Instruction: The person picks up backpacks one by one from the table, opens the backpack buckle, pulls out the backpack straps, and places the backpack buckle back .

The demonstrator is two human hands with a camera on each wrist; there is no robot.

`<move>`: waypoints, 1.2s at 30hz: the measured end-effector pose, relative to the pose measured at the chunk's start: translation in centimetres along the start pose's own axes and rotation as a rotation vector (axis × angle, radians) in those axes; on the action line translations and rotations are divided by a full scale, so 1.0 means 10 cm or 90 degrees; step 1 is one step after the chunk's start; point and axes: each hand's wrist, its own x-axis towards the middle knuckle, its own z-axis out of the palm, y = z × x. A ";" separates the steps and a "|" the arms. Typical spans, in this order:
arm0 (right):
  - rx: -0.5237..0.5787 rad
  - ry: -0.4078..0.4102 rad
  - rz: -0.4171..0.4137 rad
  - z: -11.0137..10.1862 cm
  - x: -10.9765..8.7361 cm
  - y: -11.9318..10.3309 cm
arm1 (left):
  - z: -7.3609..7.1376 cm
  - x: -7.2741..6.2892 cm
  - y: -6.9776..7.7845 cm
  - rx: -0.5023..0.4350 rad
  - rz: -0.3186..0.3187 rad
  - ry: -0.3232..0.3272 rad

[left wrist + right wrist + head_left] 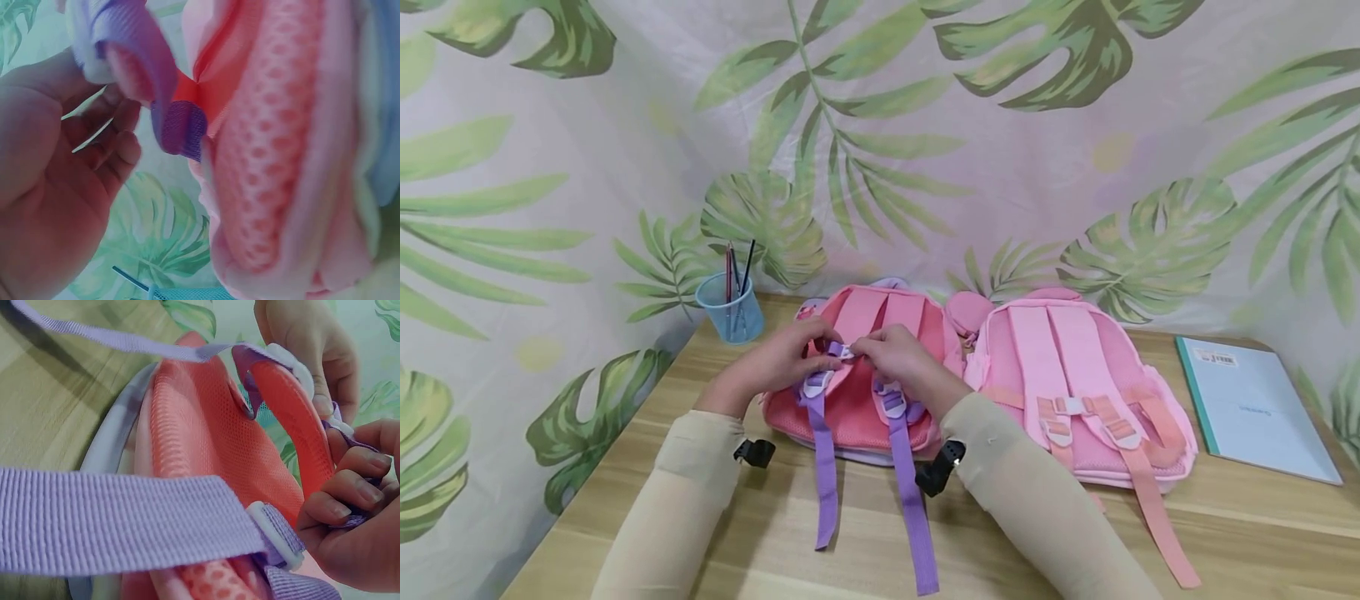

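A coral backpack (853, 417) lies on the table with its back panel and shoulder straps up. Above it, my left hand (784, 357) pinches one side of a small white buckle (845, 352) on the purple chest strap. My right hand (901, 358) grips the other side, its fingers curled round purple webbing in the right wrist view. Both hands meet at the buckle; whether its halves are joined cannot be told. Two purple webbing tails (825, 492) hang toward the table's front from white adjusters (817, 383).
A pink backpack (1015, 350) with a fastened chest strap lies to the right, a round pink pouch (967, 312) near its top. Farther right is a light blue notebook (1262, 408). A blue mesh cup (741, 323) with pencils stands at the back left.
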 end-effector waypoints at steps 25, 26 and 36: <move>0.125 -0.042 -0.005 -0.09 -0.09 -0.01 | -0.04 -0.01 0.09 -0.037 0.012 0.042; 0.114 -0.049 -0.010 -0.10 -0.10 -0.01 | -0.03 0.00 0.09 -0.035 0.017 0.044; 0.002 -0.053 -0.054 -0.23 -0.15 0.07 | 0.07 0.01 -0.01 -0.086 0.023 0.084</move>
